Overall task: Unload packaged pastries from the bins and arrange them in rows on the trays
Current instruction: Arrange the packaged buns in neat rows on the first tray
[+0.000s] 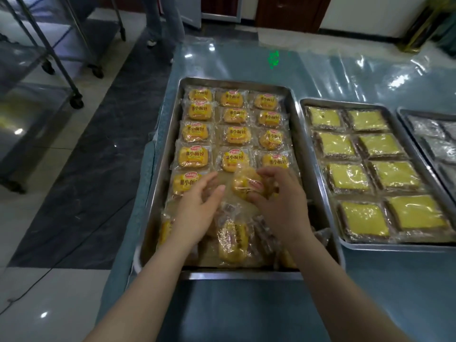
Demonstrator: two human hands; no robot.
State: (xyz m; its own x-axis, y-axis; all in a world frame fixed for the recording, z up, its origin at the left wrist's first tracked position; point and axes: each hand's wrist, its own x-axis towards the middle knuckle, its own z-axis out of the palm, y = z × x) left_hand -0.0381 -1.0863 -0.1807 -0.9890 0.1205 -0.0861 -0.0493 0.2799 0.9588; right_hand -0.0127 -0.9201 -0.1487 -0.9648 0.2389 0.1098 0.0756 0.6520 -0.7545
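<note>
A glossy teal surface covered in clear plastic carries three metal trays side by side, with tiled floor and wheeled metal racks beyond its left edge. The nearest tray holds wrapped yellow buns in three neat rows toward its far edge, and a loose heap of buns lies at its near edge. The right hand pinches one wrapped bun between thumb and curled fingers, just above the middle of the tray. The left hand hovers beside it, fingers loosely spread. The middle tray holds square yellow cakes in two rows.
</note>
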